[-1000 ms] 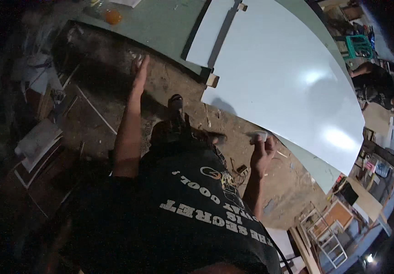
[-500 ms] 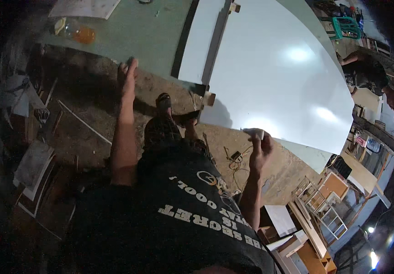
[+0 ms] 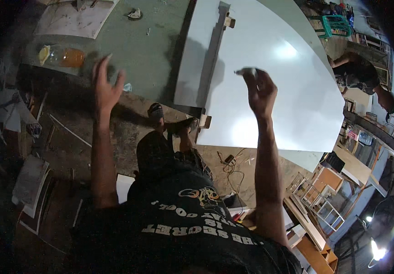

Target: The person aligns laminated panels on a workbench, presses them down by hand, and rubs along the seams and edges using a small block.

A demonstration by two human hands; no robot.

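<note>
A small pale object (image 3: 246, 71), too small to identify, is pinched at the fingertips of the right hand (image 3: 260, 92), which is raised over the large white panel (image 3: 279, 91). The left hand (image 3: 105, 87) is spread open with fingers apart, holding nothing, above the near edge of the green board (image 3: 156, 41). Far left on that board lies a plastic bottle (image 3: 64, 57) of orange liquid. At the far right, another person (image 3: 366, 77) bends over.
</note>
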